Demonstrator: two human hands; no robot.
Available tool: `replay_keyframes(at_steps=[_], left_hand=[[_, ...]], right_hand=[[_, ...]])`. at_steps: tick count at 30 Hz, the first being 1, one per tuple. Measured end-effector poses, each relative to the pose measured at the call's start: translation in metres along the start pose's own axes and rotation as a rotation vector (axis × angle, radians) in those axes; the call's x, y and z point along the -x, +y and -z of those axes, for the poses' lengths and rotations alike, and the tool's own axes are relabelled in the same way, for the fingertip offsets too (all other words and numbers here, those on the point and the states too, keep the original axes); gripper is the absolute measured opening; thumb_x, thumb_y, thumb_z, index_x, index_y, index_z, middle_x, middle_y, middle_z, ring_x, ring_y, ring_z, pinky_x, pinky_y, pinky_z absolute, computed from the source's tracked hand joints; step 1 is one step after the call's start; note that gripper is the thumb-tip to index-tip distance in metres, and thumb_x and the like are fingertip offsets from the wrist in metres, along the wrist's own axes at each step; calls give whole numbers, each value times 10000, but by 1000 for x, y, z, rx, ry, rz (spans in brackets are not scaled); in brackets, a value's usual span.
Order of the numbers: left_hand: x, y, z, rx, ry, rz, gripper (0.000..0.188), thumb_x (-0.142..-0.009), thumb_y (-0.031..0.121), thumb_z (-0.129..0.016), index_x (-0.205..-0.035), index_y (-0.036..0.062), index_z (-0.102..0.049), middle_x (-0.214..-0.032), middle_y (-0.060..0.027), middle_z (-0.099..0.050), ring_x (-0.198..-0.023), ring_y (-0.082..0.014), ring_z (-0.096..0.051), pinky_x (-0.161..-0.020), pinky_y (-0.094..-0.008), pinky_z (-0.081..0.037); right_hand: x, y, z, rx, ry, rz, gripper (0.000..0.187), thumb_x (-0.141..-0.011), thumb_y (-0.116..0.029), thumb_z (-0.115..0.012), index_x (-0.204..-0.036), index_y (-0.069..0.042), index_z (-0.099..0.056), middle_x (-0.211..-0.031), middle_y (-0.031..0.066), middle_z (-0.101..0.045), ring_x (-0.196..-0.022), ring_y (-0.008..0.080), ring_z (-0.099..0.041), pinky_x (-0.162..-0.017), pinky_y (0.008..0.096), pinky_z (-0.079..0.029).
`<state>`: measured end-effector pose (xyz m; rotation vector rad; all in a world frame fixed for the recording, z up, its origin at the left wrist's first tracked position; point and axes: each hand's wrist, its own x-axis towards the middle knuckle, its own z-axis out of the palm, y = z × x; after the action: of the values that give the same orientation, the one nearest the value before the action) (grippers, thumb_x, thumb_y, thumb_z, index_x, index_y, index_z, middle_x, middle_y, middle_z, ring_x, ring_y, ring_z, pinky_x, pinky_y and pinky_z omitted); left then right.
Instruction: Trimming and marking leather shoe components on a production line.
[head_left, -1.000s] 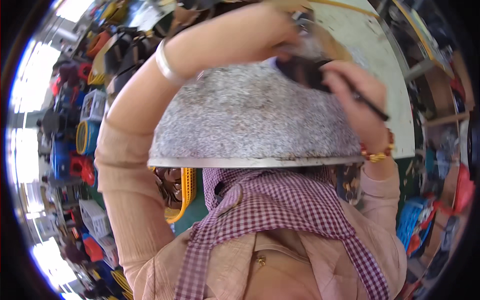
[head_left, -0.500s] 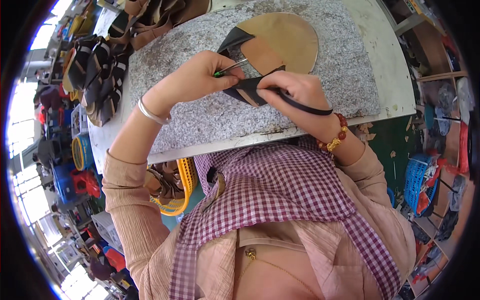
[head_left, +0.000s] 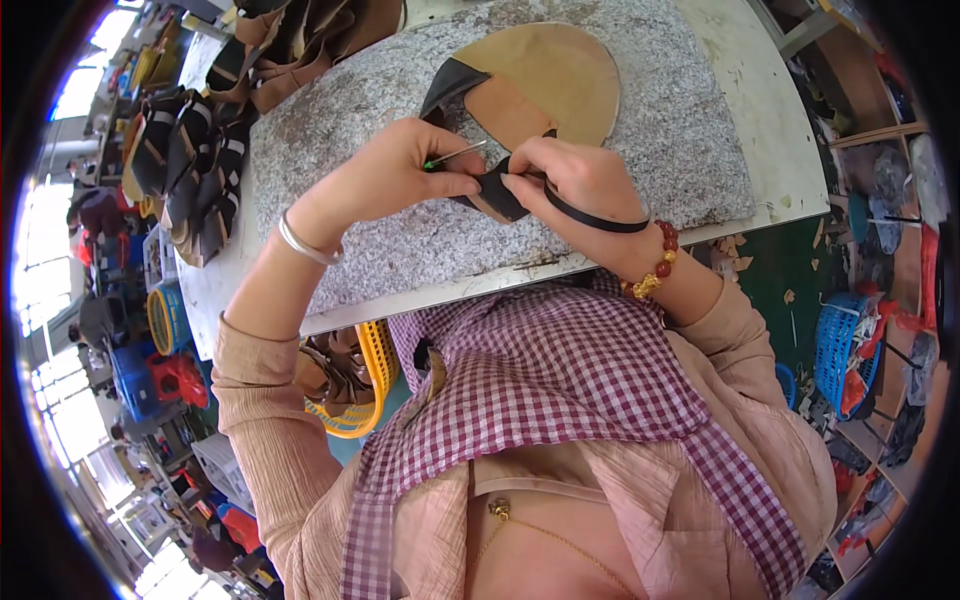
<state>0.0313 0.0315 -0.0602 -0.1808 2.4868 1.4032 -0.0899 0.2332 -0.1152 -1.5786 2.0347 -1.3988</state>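
Observation:
A leather shoe upper lies on the slab, with a rounded tan part, an orange-brown lining and black ends. My left hand pinches the near black end between thumb and fingers. A thin metal tool with a green part also sits in that hand, pointing up and right; its kind is unclear. Close by, my right hand grips the same black end from the right. A narrow black strip runs from its fingers over the hand toward the wrist. The fingers hide part of the black edge.
Under the work is a speckled grey stone slab on a white table. Brown leather pieces lie at the far left, beside dark stacked pieces. A yellow basket stands below the near edge; a blue basket stands at right.
Both hands and the shoe upper have shifted slightly left in the picture, as has the slab. My left hand sits a little lower, and the black end is tilted differently between the fingers.

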Motion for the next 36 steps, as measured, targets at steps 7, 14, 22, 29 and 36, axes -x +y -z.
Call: replay_keyframes(at_steps=[7, 14, 22, 29, 36], left_hand=[[2, -16, -11, -113, 97, -139, 171, -828, 7, -718, -993, -40, -719, -760, -14, -660, -640, -92, -507, -601, -234, -438], [-3, 34, -19, -564, 302, -254, 194, -806, 42, -766, -960, -54, -699, -737, -8, -637, -615, -86, -487, -567, -236, -408], [-32, 15, -25, -46, 94, 136, 175, -804, 86, -771, -933, -13, -704, -694, -19, -634, -550, -138, -511, -557, -274, -457], [-47, 3, -31, 204, 121, 291, 122, -824, 95, -757, -905, 21, -704, -685, 5, -604, -583, -100, -514, -577, -251, -461], [-45, -2, -25, -131, 140, 22, 114, -803, 62, -736, -906, 29, -703, -715, -17, -643, -645, -139, -578, -624, -274, -486]], right_hand=[[0, 20, 31, 75, -17, 85, 87, -830, -75, -708, -898, -26, -686, -745, 26, -654, -652, 128, -547, -614, 266, -431], [1, 23, 32, 33, -6, -6, 79, -831, -105, -714, -870, -42, -687, -753, 24, -658, -644, 143, -544, -610, 273, -427], [-1, 29, 22, 114, 31, -10, 90, -819, -112, -719, -859, -48, -671, -758, 25, -658, -641, 159, -541, -616, 278, -427], [-3, 31, 20, 639, 61, 125, 81, -811, -110, -717, -847, -64, -661, -762, 22, -642, -682, 189, -538, -667, 298, -434], [3, 34, 33, 184, 27, 100, 76, -802, -100, -721, -824, -75, -653, -760, 18, -630, -706, 205, -537, -691, 310, -436]])
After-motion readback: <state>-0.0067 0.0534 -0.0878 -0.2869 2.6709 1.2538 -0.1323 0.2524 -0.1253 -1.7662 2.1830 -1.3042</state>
